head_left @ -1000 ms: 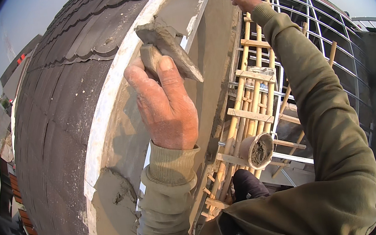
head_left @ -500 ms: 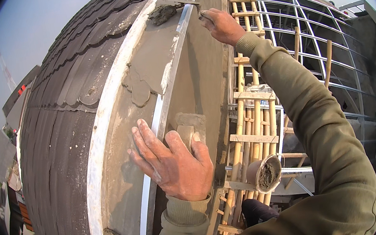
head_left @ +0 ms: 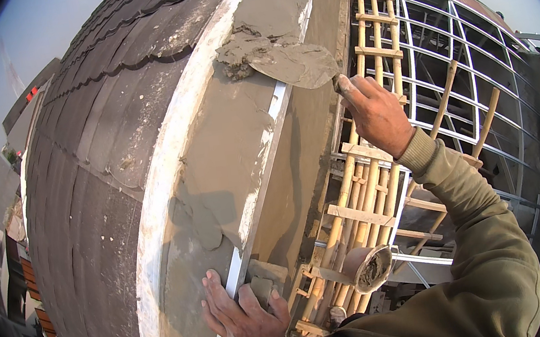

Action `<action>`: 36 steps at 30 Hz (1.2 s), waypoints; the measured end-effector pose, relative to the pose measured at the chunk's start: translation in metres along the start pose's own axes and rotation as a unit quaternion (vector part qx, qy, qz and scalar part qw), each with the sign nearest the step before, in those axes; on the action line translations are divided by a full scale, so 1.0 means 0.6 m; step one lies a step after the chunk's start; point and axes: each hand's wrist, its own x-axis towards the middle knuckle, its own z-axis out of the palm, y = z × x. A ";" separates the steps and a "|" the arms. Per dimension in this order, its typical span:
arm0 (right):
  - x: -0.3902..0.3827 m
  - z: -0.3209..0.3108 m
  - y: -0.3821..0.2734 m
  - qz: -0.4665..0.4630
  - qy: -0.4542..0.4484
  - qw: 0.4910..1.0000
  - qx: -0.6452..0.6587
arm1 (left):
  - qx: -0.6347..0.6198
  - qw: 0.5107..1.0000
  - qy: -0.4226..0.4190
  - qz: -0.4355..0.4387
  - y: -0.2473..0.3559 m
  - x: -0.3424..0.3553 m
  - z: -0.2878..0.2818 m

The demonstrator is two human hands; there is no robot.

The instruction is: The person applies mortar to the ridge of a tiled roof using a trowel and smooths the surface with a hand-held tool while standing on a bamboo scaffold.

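My right hand is closed on the handle of a mortar-smeared trowel. Its blade lies across the top of the ledge, touching a lump of wet grey mortar. Along the ledge's edge runs a long metal straightedge. My left hand lies over that straightedge, its outer fingers stretched onto the ledge. Between its thumb and index finger is the grip of a plastering float, which sits against the wall face. The palm side of this hand is hidden.
Dark roof tiles slope away on the left behind a white strip. On the right stands bamboo scaffolding with a mortar bucket. Beyond it spreads a metal frame with open gaps.
My right hand has drawn the trowel nearer, and its blade now shows flat over the ledge beside the mortar lump. The view has shifted; my left hand keeps its grip and appears lower.
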 end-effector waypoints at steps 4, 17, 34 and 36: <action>-0.049 -0.072 0.034 0.018 -0.040 0.999 -0.028 | -0.020 1.000 0.006 0.001 0.001 0.007 0.001; 0.192 -0.222 0.039 -0.037 -0.128 0.989 -0.061 | -0.066 0.997 0.029 -0.004 -0.009 0.008 0.000; 0.326 -0.203 0.044 -0.013 -0.263 0.962 -0.077 | -0.091 0.996 0.010 -0.022 -0.010 0.009 -0.005; 0.305 -0.208 0.066 -0.202 -0.103 0.970 -0.089 | -0.092 0.995 0.016 -0.027 -0.011 0.006 -0.005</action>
